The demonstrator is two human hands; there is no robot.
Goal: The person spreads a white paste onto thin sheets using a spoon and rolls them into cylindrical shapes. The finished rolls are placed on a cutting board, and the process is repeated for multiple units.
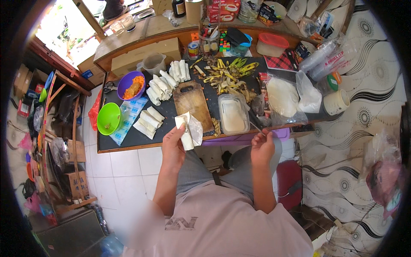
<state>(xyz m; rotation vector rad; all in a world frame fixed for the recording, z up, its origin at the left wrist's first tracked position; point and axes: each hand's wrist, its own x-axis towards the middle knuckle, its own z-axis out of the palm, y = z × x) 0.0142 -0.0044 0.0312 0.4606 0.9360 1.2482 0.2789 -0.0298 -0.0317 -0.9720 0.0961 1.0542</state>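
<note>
In my left hand (173,143) is a white spring roll (186,136), with a loose flap of thin wrapper hanging off its right side. It is held over the table's front edge, just below the wooden cutting board (191,105). My right hand (262,147) is closed with fingertips pinched on a thin utensil (256,126); its kind is unclear. Beside that utensil stands a clear tub (248,127) of white paste. Rolled spring rolls lie in a small group (149,122) and a longer pile (160,88) left of the board. A stack of round wrappers (282,96) lies in plastic at right.
A purple bowl (121,81) with orange shredded filling and a green bowl (120,112) stand at left. Banana peels (231,77) are heaped behind the tub. A clear jug (153,63), a red-lidded container (272,43) and a white cup (337,101) line the back and right.
</note>
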